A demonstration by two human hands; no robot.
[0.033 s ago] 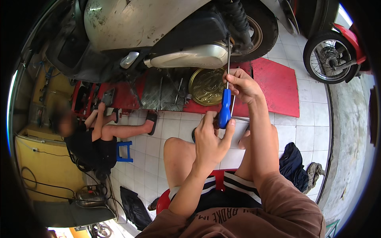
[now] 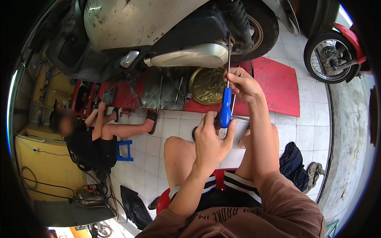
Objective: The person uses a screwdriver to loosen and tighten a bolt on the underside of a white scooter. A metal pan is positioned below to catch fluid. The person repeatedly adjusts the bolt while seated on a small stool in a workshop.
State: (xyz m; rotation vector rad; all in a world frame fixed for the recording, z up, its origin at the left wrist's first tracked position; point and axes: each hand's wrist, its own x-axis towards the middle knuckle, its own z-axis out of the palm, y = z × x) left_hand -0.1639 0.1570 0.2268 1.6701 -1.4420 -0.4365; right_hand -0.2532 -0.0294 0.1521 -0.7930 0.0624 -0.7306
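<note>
A screwdriver (image 2: 225, 108) with a blue handle and long metal shaft stands in front of me, its shaft running up to the scooter (image 2: 190, 56) near the shock absorber. My right hand (image 2: 243, 84) pinches the shaft above the handle. Around the handle's butt end curl the fingers and thumb of my left hand (image 2: 210, 139). Behind the handle shows a thin metal rod (image 2: 233, 104) with a crosspiece; what holds it is hidden. Beside my right hand, a round gold-coloured tray (image 2: 194, 95) lies on the red lift platform (image 2: 276, 85).
On the platform lie a wrench (image 2: 188, 97) and metal rods. To the left, another person (image 2: 85, 133) in dark clothes sits by a blue stool (image 2: 125, 150). A red motorbike's wheel (image 2: 330, 56) stands at the right, with dark cloth (image 2: 293, 166) on the tiled floor.
</note>
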